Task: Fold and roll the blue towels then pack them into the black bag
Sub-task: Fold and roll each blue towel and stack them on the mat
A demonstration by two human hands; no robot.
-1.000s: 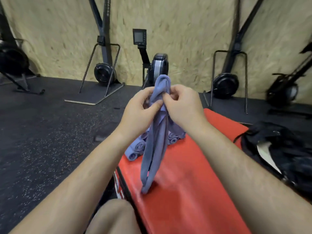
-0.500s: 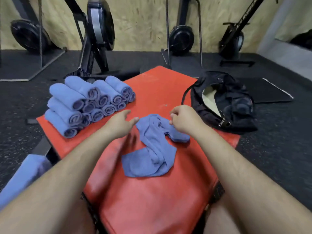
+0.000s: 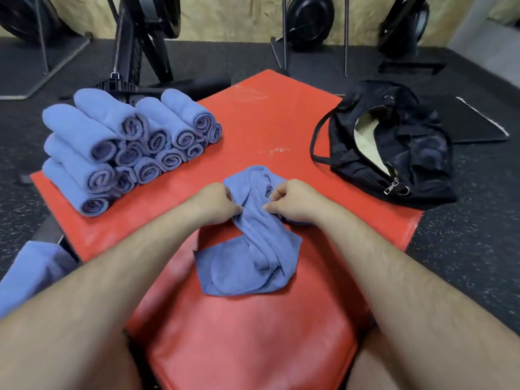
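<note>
Rolled blue towels [image 3: 126, 144] lie stacked at ten o'clock on the red padded tabletop [image 3: 267, 122]. The left hand [image 3: 213, 202] and right hand [image 3: 292, 201] each close their grip on a crumpled blue towel [image 3: 253, 243] at centre, not yet folded. The black fabric bag [image 3: 408, 153] at two o'clock likely awaits packing.

1. A crumpled blue towel [image 3: 247, 249] lies on the red pad [image 3: 253, 122].
2. The left hand [image 3: 213, 202] and right hand [image 3: 292, 201] pinch its bunched middle.
3. A stack of rolled towels [image 3: 123, 144] sits far left on the pad.
4. The black bag [image 3: 394, 144] lies open at the right.
5. More blue cloth [image 3: 31, 274] shows lower left.
</note>
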